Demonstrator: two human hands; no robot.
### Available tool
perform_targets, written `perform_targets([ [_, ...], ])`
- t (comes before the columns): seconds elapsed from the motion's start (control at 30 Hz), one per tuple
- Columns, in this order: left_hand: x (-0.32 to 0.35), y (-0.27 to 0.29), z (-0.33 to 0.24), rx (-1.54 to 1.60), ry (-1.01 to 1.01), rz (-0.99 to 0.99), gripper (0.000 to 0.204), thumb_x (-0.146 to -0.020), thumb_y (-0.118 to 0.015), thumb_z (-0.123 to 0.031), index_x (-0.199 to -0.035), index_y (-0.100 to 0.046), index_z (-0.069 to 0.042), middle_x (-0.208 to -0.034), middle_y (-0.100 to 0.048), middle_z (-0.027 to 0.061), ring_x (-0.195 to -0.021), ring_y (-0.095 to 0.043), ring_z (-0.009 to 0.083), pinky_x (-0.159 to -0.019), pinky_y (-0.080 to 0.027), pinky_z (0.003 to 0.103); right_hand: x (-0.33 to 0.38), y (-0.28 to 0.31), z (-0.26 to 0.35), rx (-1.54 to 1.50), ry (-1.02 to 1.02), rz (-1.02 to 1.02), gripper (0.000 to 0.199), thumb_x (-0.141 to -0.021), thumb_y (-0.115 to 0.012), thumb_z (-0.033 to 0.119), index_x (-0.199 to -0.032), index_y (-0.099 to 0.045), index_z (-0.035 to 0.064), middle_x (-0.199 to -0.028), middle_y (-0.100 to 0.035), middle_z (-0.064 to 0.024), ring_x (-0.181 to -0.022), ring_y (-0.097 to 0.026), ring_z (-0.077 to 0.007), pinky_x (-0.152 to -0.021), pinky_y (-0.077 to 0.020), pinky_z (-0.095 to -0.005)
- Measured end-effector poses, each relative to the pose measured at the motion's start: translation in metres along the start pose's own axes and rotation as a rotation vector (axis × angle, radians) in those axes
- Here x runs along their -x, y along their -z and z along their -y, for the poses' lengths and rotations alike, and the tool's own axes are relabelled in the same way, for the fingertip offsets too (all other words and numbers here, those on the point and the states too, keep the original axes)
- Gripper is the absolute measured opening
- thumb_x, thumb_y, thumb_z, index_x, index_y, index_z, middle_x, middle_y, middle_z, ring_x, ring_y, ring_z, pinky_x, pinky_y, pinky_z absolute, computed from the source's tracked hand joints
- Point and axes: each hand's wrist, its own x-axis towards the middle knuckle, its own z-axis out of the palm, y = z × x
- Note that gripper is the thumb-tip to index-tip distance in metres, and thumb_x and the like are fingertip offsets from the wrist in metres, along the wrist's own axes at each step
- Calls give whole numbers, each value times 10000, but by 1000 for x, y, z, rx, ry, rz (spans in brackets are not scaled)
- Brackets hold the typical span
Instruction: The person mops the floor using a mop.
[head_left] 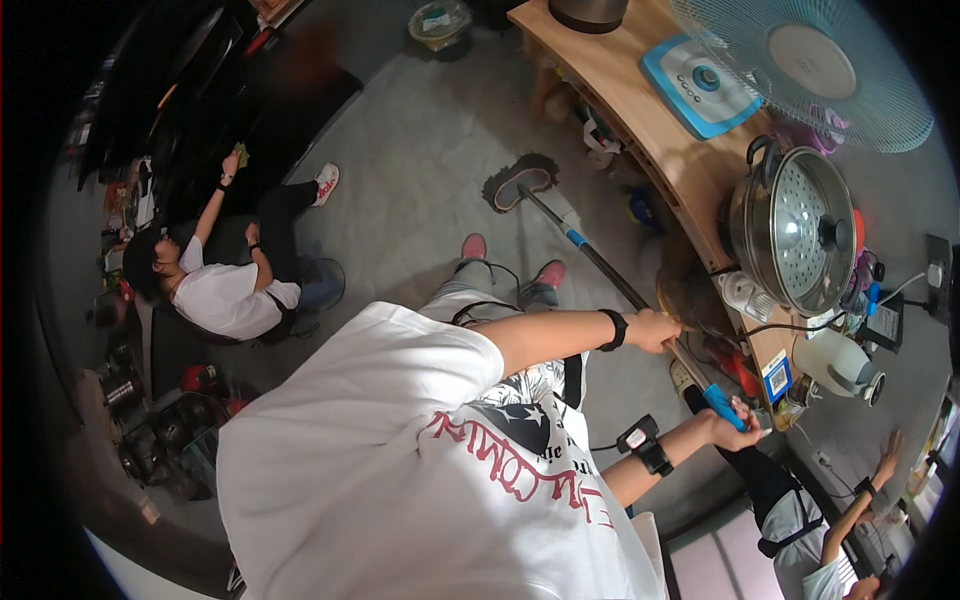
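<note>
I hold a long mop with both hands. Its flat head rests on the grey floor ahead of my red shoes. The thin shaft runs back toward me on the right. My left hand, with a black watch on the wrist, grips the shaft midway. My right hand, with a small device strapped to the wrist, is closed round the blue grip at the shaft's upper end. My white printed shirt fills the lower middle.
A wooden counter on the right carries a steel steamer pot, a fan, a blue-and-white scale and a white kettle. A person in white sits on the floor at the left, reaching toward a dark cabinet. Another person is at the lower right.
</note>
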Motion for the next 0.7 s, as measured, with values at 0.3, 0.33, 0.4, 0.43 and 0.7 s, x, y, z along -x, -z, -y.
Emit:
perform_targets([
  [0.3,24,83,67,-24,255,-200,256,-684,-580,-219,-915,-584,-106,-945,-585,101,-958,-515,281,-763,-448,407,63,-118,-54,88,-46,121,276,-814,-457,256,-666,-429,25,-497,-423,-81,-399,-449,-178,-394,-435,-283],
  [0.33,35,97,79,-23,284,-236,255,-687,-575,-224,-912,-586,-104,-935,-587,105,-953,-518,284,-766,-447,407,76,-131,-64,82,-47,158,249,-822,-462,229,-676,-426,30,-515,-433,-80,-397,-442,-170,-389,-438,-283],
  [0.4,63,128,102,24,306,-346,266,-675,-589,-223,-908,-589,-94,-884,-600,117,-906,-551,278,-753,-453,394,116,-166,-69,-1,-56,286,187,-828,-452,154,-689,-421,34,-544,-458,-87,-404,-445,-153,-389,-444,-292],
  [0.43,78,141,121,38,297,-379,283,-669,-606,-242,-910,-590,-94,-864,-606,121,-876,-566,276,-739,-457,387,138,-179,-74,-5,-63,357,194,-839,-450,146,-685,-419,32,-553,-469,-88,-412,-454,-148,-393,-444,-289],
  [0.7,255,240,222,354,134,-591,305,-719,-627,-50,-1006,-525,-42,-904,-600,104,-815,-587,174,-687,-465,292,333,-242,-75,-28,-123,998,165,-838,-499,83,-690,-469,16,-628,-524,-59,-527,-508,-125,-526,-431,-256],
])
